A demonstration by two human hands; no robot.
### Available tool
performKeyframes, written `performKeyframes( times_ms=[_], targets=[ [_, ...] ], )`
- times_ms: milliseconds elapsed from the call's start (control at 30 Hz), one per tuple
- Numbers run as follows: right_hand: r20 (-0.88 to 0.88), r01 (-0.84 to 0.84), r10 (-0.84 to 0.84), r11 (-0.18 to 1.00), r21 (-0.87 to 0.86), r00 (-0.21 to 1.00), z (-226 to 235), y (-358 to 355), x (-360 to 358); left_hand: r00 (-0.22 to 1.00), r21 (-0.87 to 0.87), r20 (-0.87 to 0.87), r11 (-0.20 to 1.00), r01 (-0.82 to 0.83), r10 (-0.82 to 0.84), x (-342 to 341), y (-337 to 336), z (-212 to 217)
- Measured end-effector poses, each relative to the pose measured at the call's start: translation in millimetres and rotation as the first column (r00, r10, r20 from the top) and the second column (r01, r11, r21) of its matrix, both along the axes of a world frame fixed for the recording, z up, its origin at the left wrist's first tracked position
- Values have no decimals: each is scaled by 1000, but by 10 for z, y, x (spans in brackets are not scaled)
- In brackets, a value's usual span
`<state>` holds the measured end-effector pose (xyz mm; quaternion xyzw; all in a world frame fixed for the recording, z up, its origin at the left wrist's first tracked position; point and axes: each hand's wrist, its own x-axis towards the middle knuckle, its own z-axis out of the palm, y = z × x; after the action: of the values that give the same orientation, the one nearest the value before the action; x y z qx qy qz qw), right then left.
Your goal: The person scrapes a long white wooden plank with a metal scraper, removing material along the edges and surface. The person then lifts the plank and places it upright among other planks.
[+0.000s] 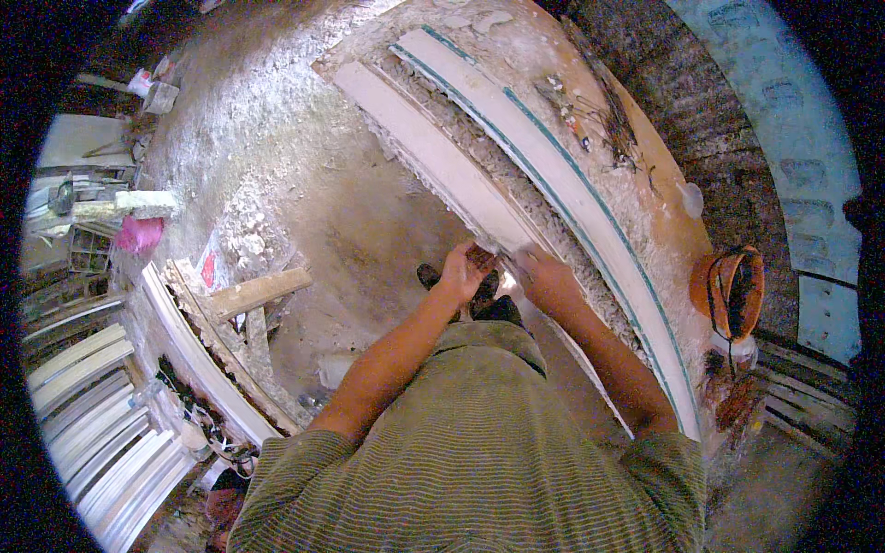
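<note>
Here, my left hand [461,272] and right hand [544,275] sit close beside the near white strip [415,143]; blurred, half-hidden fingers, pinching or spread, I cannot tell.

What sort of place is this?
Probably a workshop, perhaps for plaster mouldings: long white strips lie on a messy bench, more pale strips are lined up at lower left, and whitish rubble lies about.

A long white strip [442,180] lies along the bench [530,53]; ragged-edged.
</note>
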<state>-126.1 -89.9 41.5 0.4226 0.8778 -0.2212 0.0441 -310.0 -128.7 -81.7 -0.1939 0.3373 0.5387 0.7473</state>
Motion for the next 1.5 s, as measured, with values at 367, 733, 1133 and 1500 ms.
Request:
performKeyframes(
  times_ms=[367,733,1133,1500],
  targets=[
    [-40,-40,39,999,-13,998,275,-230,242,998,135,-70,991,8,2,-90,-108,-45],
    [-222,26,-4,995,99,975,-161,1246,-2106,891,145,-290,936,-320,350,-924,428,-356],
    [-402,451,-535,844,-289,743,-268,-213,-409,809,118,-313,866,-487,498,-1534,997,31],
    [-429,329,-440,892,-311,789,-320,1373,-2483,670,82,-741,996,25,44,-1955,1380,-352]
  ],
)
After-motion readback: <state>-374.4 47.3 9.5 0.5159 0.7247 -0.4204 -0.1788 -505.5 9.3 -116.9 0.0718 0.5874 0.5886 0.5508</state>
